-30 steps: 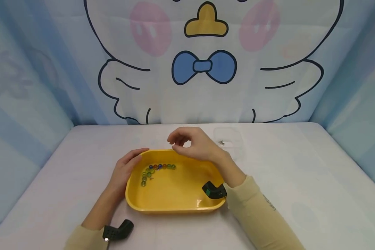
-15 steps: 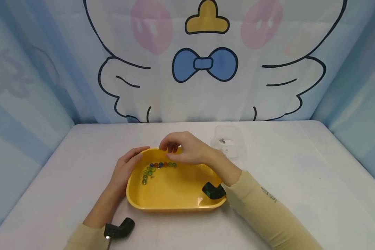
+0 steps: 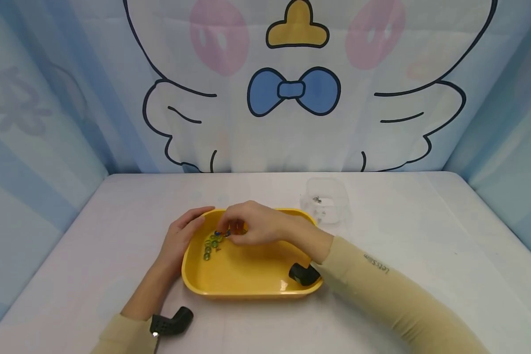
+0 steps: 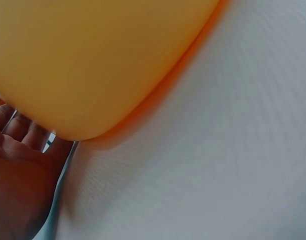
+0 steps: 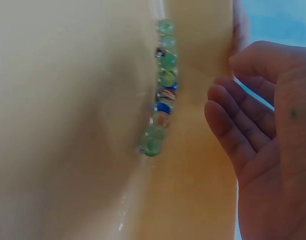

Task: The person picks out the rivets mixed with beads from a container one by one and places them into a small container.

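Note:
A yellow tray point(image 3: 256, 275) stands on the table, with glass marbles point(image 3: 211, 243) in green, blue and red lying in a bent row at its far left inside corner. In the right wrist view the marbles point(image 5: 163, 95) follow the tray's wall. My left hand point(image 3: 179, 241) rests against the tray's left side, its fingers fairly straight along the outer wall. Over the marbles' far row hovers my right hand point(image 3: 254, 225), fingers loosely bent and thumb apart; nothing shows between them in the right wrist view. From the head, this hand covers part of that row.
A clear plastic box point(image 3: 325, 201) with a few small silvery pieces stands behind the tray, on the right. The table point(image 3: 425, 255) has a white cover, and a printed curtain point(image 3: 292, 137) hangs at its back edge. Black cameras sit on both wrists.
My right hand has come down and to the left, from above the tray's far rim to over the marbles. The left hand stays on the tray's side; the marbles look unmoved.

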A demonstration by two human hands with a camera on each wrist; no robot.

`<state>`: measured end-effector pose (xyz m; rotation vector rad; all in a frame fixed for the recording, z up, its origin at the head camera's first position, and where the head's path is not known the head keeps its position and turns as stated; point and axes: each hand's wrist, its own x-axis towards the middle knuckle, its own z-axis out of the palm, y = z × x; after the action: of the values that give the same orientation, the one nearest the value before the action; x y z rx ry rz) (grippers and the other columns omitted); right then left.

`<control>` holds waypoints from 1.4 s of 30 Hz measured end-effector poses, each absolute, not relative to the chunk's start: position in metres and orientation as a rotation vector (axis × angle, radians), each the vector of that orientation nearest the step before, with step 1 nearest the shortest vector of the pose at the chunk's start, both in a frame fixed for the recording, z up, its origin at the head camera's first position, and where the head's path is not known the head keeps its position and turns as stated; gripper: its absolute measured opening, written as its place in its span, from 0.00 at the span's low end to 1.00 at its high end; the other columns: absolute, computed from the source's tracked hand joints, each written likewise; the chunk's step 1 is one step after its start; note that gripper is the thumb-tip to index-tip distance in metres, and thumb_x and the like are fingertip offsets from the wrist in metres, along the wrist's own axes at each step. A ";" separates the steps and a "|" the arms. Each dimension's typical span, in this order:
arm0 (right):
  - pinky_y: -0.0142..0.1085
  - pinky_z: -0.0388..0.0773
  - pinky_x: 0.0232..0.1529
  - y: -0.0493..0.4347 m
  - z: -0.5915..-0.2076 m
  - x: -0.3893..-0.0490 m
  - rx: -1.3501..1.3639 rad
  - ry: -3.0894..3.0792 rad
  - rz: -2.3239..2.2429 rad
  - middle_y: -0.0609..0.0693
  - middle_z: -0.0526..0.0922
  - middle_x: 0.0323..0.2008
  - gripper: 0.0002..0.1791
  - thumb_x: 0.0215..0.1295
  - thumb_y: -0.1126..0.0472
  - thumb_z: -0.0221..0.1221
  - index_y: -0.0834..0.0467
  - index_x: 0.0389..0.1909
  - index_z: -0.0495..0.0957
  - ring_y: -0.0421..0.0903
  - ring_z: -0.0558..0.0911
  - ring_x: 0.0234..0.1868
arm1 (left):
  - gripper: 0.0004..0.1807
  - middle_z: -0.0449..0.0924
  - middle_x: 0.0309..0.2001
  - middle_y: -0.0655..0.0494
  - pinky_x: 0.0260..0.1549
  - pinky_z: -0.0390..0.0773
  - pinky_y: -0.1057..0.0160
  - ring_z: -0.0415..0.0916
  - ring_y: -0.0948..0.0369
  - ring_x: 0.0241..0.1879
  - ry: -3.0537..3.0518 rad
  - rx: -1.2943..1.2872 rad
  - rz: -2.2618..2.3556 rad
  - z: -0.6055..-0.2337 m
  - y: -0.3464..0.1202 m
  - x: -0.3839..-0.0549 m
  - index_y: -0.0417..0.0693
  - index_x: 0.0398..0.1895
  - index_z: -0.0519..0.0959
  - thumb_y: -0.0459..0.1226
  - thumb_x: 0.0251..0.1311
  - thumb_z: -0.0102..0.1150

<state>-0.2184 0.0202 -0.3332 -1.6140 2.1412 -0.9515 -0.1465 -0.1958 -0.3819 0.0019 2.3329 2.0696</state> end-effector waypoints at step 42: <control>0.24 0.68 0.59 0.006 -0.343 -0.209 -1.627 2.204 -0.372 0.44 0.79 0.50 0.12 0.70 0.61 0.63 0.54 0.52 0.84 0.38 0.75 0.50 | 0.23 0.69 0.68 0.49 0.58 0.69 0.75 0.66 0.56 0.65 2.317 -0.010 2.068 -0.381 -0.196 -0.146 0.43 0.70 0.70 0.44 0.79 0.43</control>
<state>-0.2090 0.0058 -0.3426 -1.6267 2.2043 -0.3721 -0.1459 -0.1957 -0.3810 -0.0103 2.3170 2.0679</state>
